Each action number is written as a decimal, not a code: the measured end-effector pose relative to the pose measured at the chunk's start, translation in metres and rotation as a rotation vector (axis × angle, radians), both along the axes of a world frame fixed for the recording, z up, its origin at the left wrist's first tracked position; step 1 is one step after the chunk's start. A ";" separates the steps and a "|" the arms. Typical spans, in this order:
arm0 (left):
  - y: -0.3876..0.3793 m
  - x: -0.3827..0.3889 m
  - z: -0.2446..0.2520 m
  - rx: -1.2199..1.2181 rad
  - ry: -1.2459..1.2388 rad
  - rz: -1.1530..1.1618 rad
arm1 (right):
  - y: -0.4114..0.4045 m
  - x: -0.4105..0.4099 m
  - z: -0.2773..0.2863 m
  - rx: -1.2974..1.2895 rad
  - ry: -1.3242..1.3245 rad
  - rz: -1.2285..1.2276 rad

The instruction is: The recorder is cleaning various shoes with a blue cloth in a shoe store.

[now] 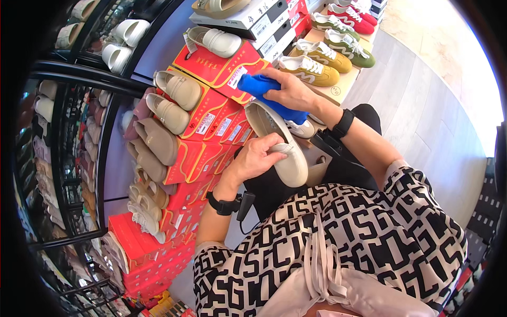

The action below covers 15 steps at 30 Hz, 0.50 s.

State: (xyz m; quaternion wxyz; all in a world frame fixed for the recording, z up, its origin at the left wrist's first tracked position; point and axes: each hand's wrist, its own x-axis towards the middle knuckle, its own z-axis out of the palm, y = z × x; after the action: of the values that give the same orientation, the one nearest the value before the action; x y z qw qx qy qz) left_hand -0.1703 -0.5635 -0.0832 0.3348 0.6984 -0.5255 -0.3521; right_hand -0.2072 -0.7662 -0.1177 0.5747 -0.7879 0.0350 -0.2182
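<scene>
A beige slip-on shoe (291, 164) is held above my lap, its rounded toe pointing towards me. My left hand (259, 155) grips it at the strap across the opening, thumb and fingers pinching the upper. In my right hand (291, 89) is a bunched blue cloth (257, 85), which hangs down beside the shoe's far side and hides part of its edge. Partly hidden under the cloth, a white sneaker (302, 128) shows its toe. Below the held shoe, near my knees, another beige shoe (315, 174) is partly visible.
Red shoe boxes (190, 158) are stacked to the left, with beige loafers (180, 89) and brown clogs (156, 138) on top. Yellow sneakers (311, 69) and green ones (350, 49) stand on boxes ahead. Black-framed shelves (113, 150) line the far left. Grey plank floor (420, 87) extends on the right.
</scene>
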 end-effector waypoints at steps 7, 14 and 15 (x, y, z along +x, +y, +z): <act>0.011 0.028 -0.034 -0.107 0.038 0.391 | 0.017 -0.052 0.001 -0.097 0.126 0.235; -0.009 0.034 -0.062 -0.329 0.186 0.722 | 0.023 -0.086 0.008 -0.305 0.221 -0.089; -0.015 0.030 -0.062 -0.329 0.189 0.718 | 0.024 -0.083 0.004 -0.306 0.223 -0.093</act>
State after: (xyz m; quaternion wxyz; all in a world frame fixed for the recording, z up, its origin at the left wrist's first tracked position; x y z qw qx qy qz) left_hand -0.1408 -0.5783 -0.1454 0.5906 0.7391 -0.2647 -0.1866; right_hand -0.2899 -0.7425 -0.1135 0.4300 -0.8830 0.1015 -0.1586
